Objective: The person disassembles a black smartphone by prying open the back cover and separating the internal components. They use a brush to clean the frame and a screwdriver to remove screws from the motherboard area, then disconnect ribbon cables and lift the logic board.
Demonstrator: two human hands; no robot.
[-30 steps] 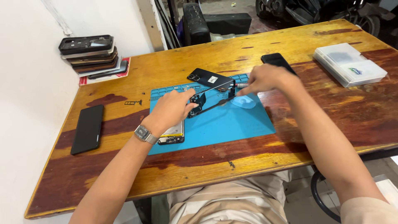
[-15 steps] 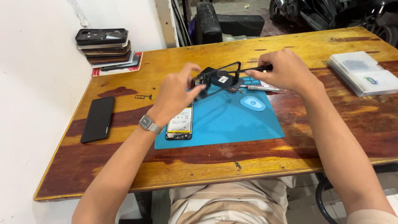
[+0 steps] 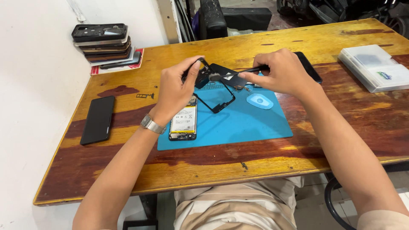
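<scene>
Phone frame (image 3: 215,91), thin and black, is being held up at centre frame over the blue mat (image 3: 238,123), the left hand (image 3: 177,87) gripping its upper end, fingers clamped. The right hand (image 3: 281,74) is pinching a small brush (image 3: 232,74) against it. Below left on the mat, an opened phone (image 3: 184,123) is lying flat on the desk (image 3: 255,157).

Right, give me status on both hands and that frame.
Left hand holds black phone frame raised over blue mat. Right hand holds brush, bristles at frame's top. Open phone lies on mat beneath, apart from the frame.
</scene>
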